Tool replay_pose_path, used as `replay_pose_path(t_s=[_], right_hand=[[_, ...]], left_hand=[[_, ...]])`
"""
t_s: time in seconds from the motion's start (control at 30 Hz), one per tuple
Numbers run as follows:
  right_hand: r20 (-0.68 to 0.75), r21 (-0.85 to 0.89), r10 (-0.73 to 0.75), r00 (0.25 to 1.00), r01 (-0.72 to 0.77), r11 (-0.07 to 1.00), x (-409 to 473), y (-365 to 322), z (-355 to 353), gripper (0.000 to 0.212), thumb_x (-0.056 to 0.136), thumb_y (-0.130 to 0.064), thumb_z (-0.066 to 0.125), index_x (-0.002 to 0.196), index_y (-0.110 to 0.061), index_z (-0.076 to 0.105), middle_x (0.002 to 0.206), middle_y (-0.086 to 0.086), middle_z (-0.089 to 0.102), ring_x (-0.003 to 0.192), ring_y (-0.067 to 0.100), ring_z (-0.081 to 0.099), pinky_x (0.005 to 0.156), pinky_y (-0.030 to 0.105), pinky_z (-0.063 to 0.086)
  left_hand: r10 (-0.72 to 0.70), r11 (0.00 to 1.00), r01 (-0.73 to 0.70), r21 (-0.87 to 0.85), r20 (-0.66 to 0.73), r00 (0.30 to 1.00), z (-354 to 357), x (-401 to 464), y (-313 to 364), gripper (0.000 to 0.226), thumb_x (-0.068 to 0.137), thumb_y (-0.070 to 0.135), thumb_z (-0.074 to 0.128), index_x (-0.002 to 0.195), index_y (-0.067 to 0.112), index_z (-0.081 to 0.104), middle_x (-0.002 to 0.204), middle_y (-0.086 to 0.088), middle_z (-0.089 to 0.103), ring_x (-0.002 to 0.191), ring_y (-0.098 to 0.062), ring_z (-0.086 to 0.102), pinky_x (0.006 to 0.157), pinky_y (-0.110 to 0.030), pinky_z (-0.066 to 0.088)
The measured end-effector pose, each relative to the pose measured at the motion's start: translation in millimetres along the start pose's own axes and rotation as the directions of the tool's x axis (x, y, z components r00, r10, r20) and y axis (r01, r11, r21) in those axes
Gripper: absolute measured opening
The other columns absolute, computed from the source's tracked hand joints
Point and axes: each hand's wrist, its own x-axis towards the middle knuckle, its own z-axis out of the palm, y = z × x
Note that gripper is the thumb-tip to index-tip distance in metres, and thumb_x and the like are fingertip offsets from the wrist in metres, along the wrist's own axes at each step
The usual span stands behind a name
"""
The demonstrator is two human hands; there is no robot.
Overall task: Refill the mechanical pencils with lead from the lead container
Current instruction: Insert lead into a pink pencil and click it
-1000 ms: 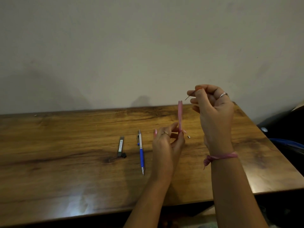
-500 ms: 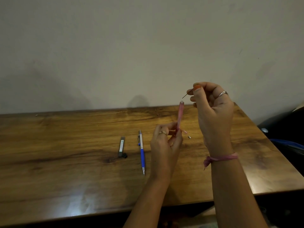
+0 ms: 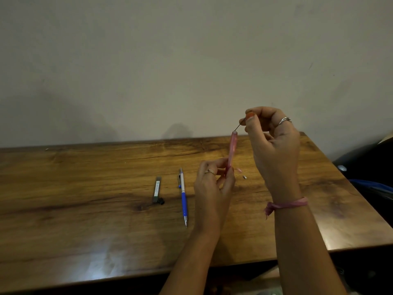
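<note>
- Head view: the left hand (image 3: pixel 212 184) holds the pink pencil (image 3: pixel 231 151) upright above the tabletop (image 3: pixel 85 209), its fingers (image 3: pixel 214 165) pinching the lower barrel.
- The right hand (image 3: pixel 274 145), at 1 o'clock from the left, pinches a thin lead (image 3: pixel 238 127) between thumb and forefinger; the lead's lower tip meets the pencil's open top.
- On the tabletop lie the blue pencil (image 3: pixel 183 196), at 9 o'clock from the left hand, and farther left the lead case (image 3: pixel 157 189) with its dark cap (image 3: pixel 162 201) just beside its near end.
- A small pink piece (image 3: pixel 239 169) and a tiny metal piece (image 3: pixel 244 177) lie between the two wrists, partly masked by the left hand.
- A pink band (image 3: pixel 287 204) circles the right wrist; dark objects (image 3: pixel 365 167) sit off the right edge.
- Since half a second ago, the lead has come down from just above the pencil's top to its mouth; everything on the tabletop is unmoved.
</note>
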Motion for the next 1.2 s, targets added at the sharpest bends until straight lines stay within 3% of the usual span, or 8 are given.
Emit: replay_pose_path(t_s=[0.2,0.4,0.53,0.7,0.77,0.87,1.0,1.2], right_hand=[[0.023,-0.066,-0.01,1.0,0.012,0.998,-0.1,2.1,-0.8,0.01,0.095,-0.017,0.058,0.095,-0.026,0.063,0.085,-0.009,0.068,0.08,0.005,0.067,0.066,0.016,0.049],[0.113,-0.151,0.025,0.993,-0.008,0.989,-1.6,5.9,-5.0,0.007,0.095,-0.018,0.06,0.097,-0.023,0.065,0.087,-0.011,0.065,0.072,-0.002,0.062,0.059,0.01,0.045],[0.135,-0.152,0.079,0.988,-0.058,0.987,-2.7,9.3,-6.8,0.008,0.096,-0.018,0.059,0.098,-0.021,0.066,0.092,0.0,0.066,0.059,-0.004,0.056,0.052,0.009,0.04],[0.096,-0.158,0.108,0.99,-0.092,0.983,-7.9,9.2,-1.9,0.011,0.097,-0.018,0.057,0.099,-0.024,0.066,0.095,-0.004,0.067,0.074,-0.002,0.061,0.058,0.014,0.048],[0.114,-0.167,0.157,0.981,-0.137,0.976,-8.5,12.2,-1.7,0.011,0.096,-0.019,0.057,0.098,-0.023,0.067,0.088,-0.008,0.067,0.067,-0.003,0.059,0.054,0.013,0.046],[0.206,-0.144,0.291,0.934,-0.265,0.953,-9.4,17.2,-2.5,0.011,0.093,-0.027,0.06,0.098,-0.022,0.068,0.079,-0.011,0.068,0.068,-0.001,0.061,0.059,0.016,0.049],[0.399,-0.282,0.44,0.804,-0.349,0.894,-13.0,25.3,-4.4,0.022,0.081,-0.043,0.069,0.098,-0.029,0.066,0.089,-0.01,0.069,0.077,0.003,0.065,0.068,0.021,0.053],[0.407,-0.335,0.517,0.753,-0.404,0.851,-17.6,30.9,-0.3,0.016,0.082,-0.029,0.075,0.094,-0.023,0.067,0.087,-0.002,0.069,0.084,0.018,0.067,0.071,0.031,0.056]], left_hand=[[0.013,1.0,-0.013,0.017,-0.017,1.0,0.8,-0.6,-1.4,0.023,0.09,0.014,0.062,0.112,0.019,0.063,0.109,0.011,0.053,0.1,0.007,0.054,0.077,-0.011,0.052],[0.057,0.997,-0.056,0.059,-0.025,0.998,-0.2,0.1,-2.6,0.022,0.089,0.012,0.063,0.112,0.016,0.064,0.103,0.022,0.047,0.099,0.008,0.053,0.074,-0.003,0.047],[0.035,0.998,-0.033,0.059,-0.021,0.999,-0.4,0.2,-3.1,0.021,0.09,0.015,0.064,0.11,0.017,0.064,0.106,0.016,0.05,0.095,0.008,0.056,0.074,-0.002,0.046],[0.014,0.998,-0.013,0.056,-0.015,1.0,-8.8,-2.1,-5.6,0.019,0.09,0.018,0.063,0.109,0.019,0.063,0.106,0.015,0.051,0.092,0.004,0.057,0.074,-0.003,0.047],[0.023,0.998,-0.021,0.06,-0.017,1.0,-10.8,-2.2,-5.8,0.019,0.09,0.019,0.063,0.109,0.022,0.062,0.105,0.018,0.05,0.094,0.005,0.057,0.074,-0.003,0.046],[0.016,0.998,-0.015,0.054,-0.013,1.0,-13.8,-1.4,-8.3,0.018,0.09,0.02,0.063,0.108,0.021,0.063,0.106,0.017,0.052,0.099,0.005,0.055,0.073,-0.003,0.046],[-0.011,0.999,0.012,0.041,-0.015,1.0,-16.2,2.0,-12.0,0.019,0.09,0.019,0.063,0.109,0.016,0.064,0.107,0.009,0.056,0.094,0.001,0.058,0.074,-0.009,0.05],[-0.045,0.997,0.046,0.056,-0.021,0.999,-18.7,3.9,-13.3,0.024,0.088,0.023,0.066,0.111,0.018,0.065,0.105,0.009,0.059,0.09,0.002,0.058,0.07,-0.013,0.053]])
